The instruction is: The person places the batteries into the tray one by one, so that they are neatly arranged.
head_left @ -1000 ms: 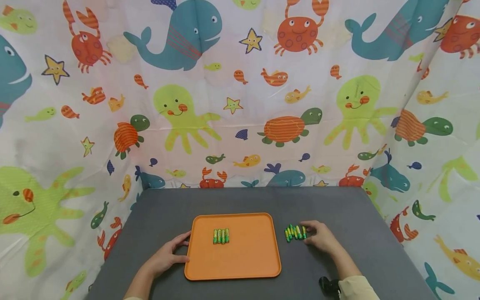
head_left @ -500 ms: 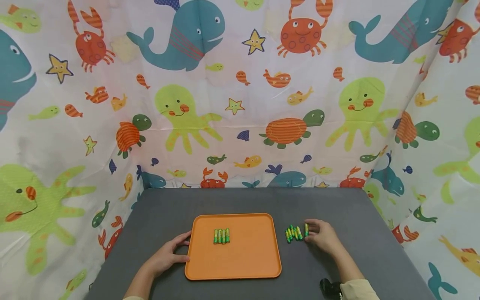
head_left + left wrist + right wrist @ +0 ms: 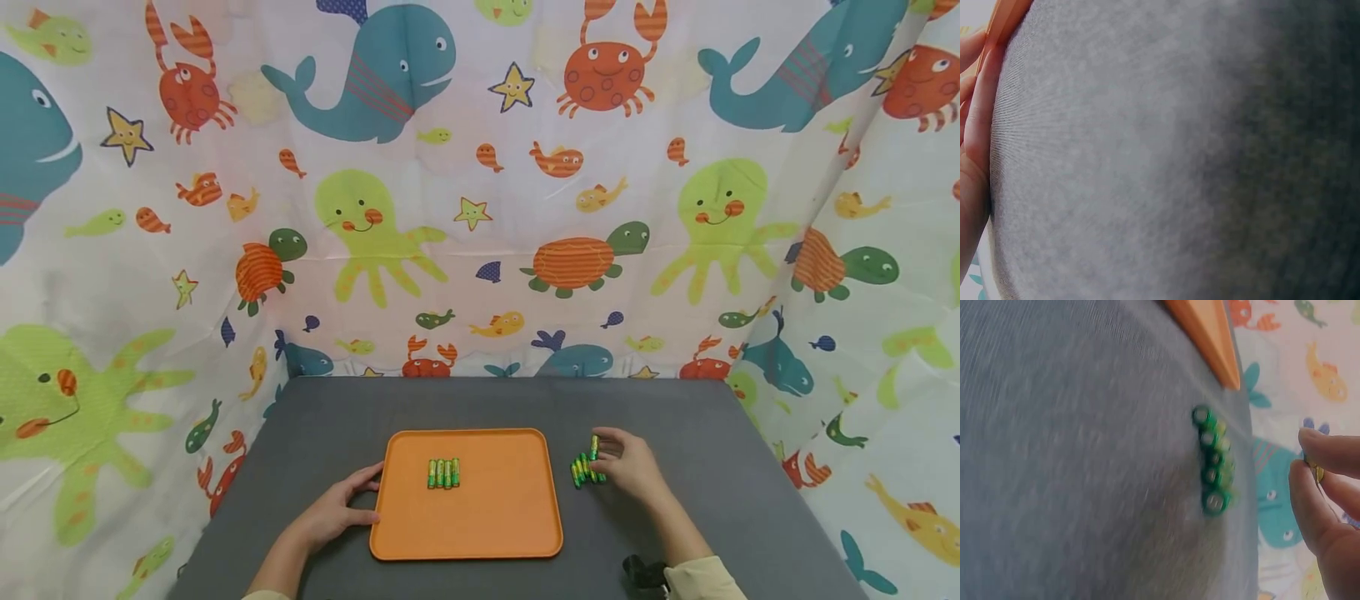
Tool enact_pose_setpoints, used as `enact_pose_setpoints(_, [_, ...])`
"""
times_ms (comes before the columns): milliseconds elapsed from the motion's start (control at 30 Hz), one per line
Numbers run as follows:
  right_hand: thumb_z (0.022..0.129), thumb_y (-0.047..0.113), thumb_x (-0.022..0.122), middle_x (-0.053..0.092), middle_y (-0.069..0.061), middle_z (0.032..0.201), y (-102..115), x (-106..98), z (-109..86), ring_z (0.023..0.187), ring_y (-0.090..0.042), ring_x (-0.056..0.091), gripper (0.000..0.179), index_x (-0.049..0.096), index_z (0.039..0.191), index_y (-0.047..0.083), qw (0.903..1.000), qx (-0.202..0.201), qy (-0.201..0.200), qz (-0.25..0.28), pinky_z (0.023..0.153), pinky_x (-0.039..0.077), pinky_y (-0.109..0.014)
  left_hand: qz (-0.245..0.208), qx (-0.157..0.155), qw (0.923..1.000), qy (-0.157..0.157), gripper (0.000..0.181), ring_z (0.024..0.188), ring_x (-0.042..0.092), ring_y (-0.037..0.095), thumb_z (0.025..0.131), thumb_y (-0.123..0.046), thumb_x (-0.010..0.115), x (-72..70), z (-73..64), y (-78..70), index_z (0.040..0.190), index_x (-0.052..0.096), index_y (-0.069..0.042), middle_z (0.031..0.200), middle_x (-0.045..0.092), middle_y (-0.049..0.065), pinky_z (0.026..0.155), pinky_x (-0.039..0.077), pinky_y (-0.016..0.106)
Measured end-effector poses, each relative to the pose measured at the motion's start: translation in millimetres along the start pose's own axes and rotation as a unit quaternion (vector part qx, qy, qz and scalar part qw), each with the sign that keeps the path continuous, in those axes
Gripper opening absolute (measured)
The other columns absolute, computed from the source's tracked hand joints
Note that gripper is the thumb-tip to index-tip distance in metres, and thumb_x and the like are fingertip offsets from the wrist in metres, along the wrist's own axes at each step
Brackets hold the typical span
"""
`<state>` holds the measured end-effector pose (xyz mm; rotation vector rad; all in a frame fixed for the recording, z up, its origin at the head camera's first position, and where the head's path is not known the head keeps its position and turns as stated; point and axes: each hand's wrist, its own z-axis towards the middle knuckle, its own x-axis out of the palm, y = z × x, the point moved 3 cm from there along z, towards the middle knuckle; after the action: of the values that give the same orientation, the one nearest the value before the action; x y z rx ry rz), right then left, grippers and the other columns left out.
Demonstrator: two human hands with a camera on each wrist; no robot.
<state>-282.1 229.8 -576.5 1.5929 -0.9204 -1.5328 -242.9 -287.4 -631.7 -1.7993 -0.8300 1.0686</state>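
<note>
An orange tray (image 3: 480, 533) lies on the grey table and carries several green batteries (image 3: 442, 473) side by side. My left hand (image 3: 347, 504) rests flat on the table against the tray's left rim (image 3: 999, 25), fingers (image 3: 977, 106) relaxed. To the right of the tray lies a small pile of green batteries (image 3: 581, 472), seen end-on as a row of batteries (image 3: 1213, 459) in the right wrist view. My right hand (image 3: 615, 457) pinches one battery (image 3: 594, 446) between thumb and fingers (image 3: 1329, 450), just above and behind the pile.
A grey cloth covers the table (image 3: 697, 417). A sea-animal curtain (image 3: 480, 208) closes off the back and both sides. A black wrist device (image 3: 643, 575) sits on my right forearm. The tray's corner (image 3: 1210, 337) lies close to the battery row.
My right hand has taken one battery from the right end of the pile and lifted it up and slightly left. The left hand and the tray have stayed still.
</note>
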Motion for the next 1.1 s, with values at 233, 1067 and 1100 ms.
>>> enact_pose_setpoints(233, [0.081,-0.004,0.079,0.065,-0.024,0.126,17.9,16.2,1.2,0.113,-0.037,0.068,0.056,0.061,0.134,-0.001,0.9999,0.0,0.003,0.013,0.088,0.058,-0.039,0.003,-0.001,1.0,-0.003,0.092,0.133,0.047,0.03,0.083,-0.029,0.083,-0.9,1.6,-0.4,0.159,0.034,-0.018,0.154,0.045,0.013,0.111,0.033,0.059])
enact_pose_setpoints(1067, [0.079,-0.006,0.081,0.069,-0.013,0.115,59.0,70.3,-1.5,0.106,-0.031,0.07,0.05,0.067,0.127,0.004,0.9982,-0.035,0.037,0.032,0.082,0.059,-0.032,-0.009,-0.005,0.9999,0.007,0.092,0.136,0.044,0.033,0.084,-0.028,0.082,0.3,1.7,3.5,0.16,0.031,-0.018,0.156,0.042,0.015,0.113,0.029,0.064])
enact_pose_setpoints(1100, [0.079,-0.006,0.081,0.069,-0.013,0.115,60.7,71.2,-1.7,0.106,-0.032,0.07,0.05,0.067,0.126,0.005,0.9983,-0.034,0.037,0.029,0.082,0.059,-0.032,-0.009,-0.005,0.9999,0.007,0.092,0.136,0.044,0.033,0.084,-0.028,0.082,0.3,2.0,4.2,0.16,0.032,-0.018,0.156,0.042,0.015,0.113,0.029,0.063])
